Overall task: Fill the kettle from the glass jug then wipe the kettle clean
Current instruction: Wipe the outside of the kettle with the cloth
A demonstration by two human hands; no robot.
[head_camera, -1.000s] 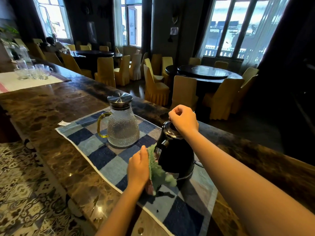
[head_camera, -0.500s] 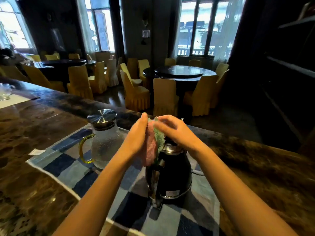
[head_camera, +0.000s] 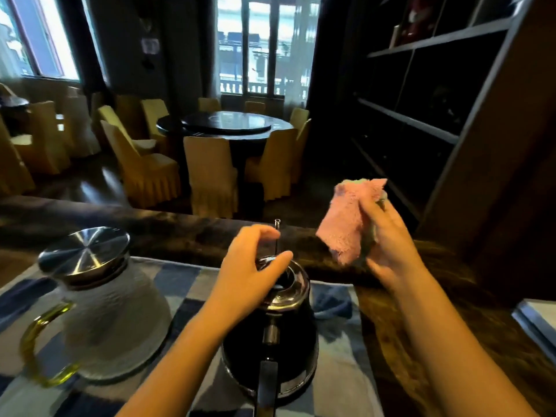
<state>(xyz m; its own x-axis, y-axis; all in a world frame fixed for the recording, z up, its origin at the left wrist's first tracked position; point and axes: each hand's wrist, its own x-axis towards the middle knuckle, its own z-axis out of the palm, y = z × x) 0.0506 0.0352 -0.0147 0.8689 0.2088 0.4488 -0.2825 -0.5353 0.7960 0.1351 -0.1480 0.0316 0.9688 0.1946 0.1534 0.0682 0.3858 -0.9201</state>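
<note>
The kettle, glossy black with a steel-rimmed lid, stands on the checked mat, handle toward the person. The left hand curls round its top, likely to steady it, while the right hand grips a pink cloth raised right of the kettle, probably ready to wipe. The lidded jug stands just left of the kettle.
</note>
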